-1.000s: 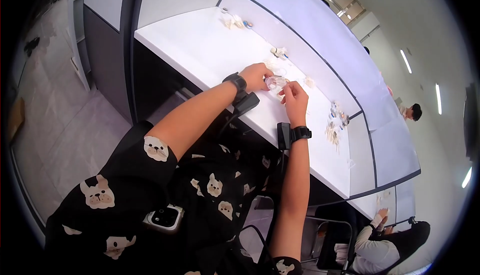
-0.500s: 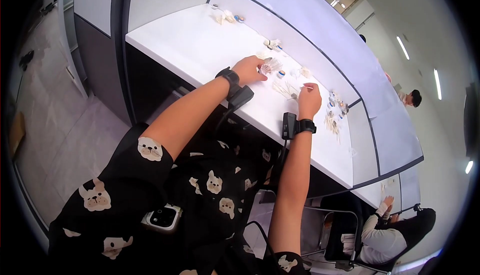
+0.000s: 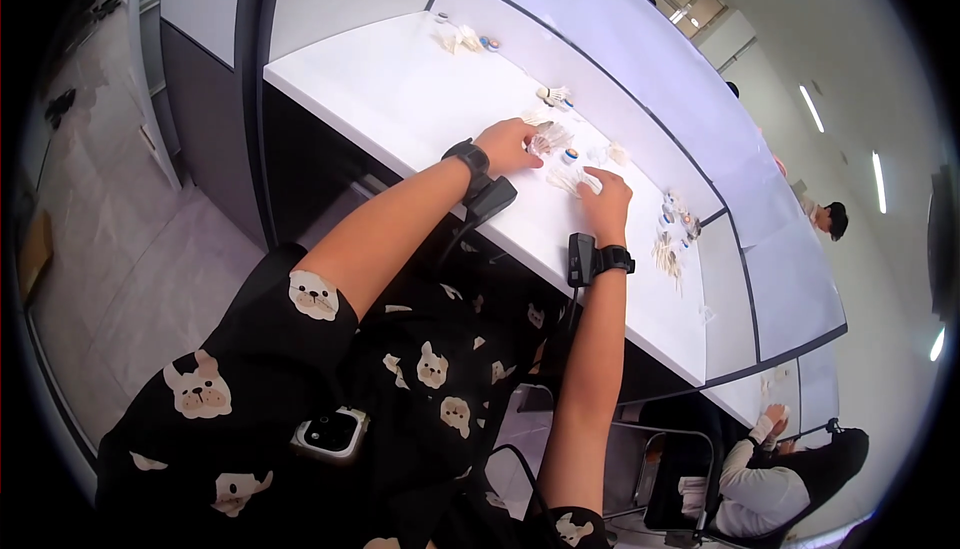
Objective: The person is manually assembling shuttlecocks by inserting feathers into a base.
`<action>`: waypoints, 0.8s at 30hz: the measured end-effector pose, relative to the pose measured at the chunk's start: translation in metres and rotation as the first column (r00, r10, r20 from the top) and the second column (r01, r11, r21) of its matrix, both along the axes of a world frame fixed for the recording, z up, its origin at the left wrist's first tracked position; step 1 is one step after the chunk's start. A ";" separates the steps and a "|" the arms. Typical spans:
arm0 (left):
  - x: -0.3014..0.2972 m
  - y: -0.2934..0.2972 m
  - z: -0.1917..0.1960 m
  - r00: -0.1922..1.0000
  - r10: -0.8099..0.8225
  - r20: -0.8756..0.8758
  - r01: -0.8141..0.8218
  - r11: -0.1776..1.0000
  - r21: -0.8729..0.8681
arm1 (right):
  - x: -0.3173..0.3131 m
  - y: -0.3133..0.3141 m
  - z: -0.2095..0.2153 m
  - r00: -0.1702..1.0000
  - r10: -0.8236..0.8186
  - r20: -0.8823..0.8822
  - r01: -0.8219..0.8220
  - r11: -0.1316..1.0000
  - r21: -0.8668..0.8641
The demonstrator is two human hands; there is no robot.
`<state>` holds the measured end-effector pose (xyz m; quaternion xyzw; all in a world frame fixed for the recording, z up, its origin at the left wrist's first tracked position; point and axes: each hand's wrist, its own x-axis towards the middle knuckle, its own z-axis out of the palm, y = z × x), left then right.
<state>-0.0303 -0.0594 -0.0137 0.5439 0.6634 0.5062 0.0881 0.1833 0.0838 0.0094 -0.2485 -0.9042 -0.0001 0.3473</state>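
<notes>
My left hand (image 3: pixel 510 145) is closed around the side of a pale, see-through shuttlecock skirt (image 3: pixel 550 139), holding it just above the white desk. Part of the skirt is behind my fingers. To its right, my right hand (image 3: pixel 607 199) is curled, thumb and fingers pinched on a small white piece that looks like a feather. Those fingertips are at the edge of a small pile of white feathers (image 3: pixel 568 182) lying on the desk. Between the hands, slightly farther back, stands a shuttlecock cork (image 3: pixel 571 155) with a blue and orange band.
By the back partition lie a whole shuttlecock (image 3: pixel 552 96), loose feathers (image 3: pixel 617 154) and, at the far left, more feathers (image 3: pixel 460 39) with corks. Several corks and feather bundles (image 3: pixel 668 249) are on the right. A seated person (image 3: pixel 765 479) works at the neighbouring desk, lower right.
My right hand has moved down and left, from above the desk to the feather pile, its fingers now lower. My left hand keeps its hold on the skirt. The view has shifted slightly.
</notes>
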 end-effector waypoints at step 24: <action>0.000 0.000 -0.003 1.000 0.012 -0.007 -0.012 0.998 0.063 | -0.013 -0.007 -0.001 0.983 0.042 -0.181 -0.065 0.990 -0.123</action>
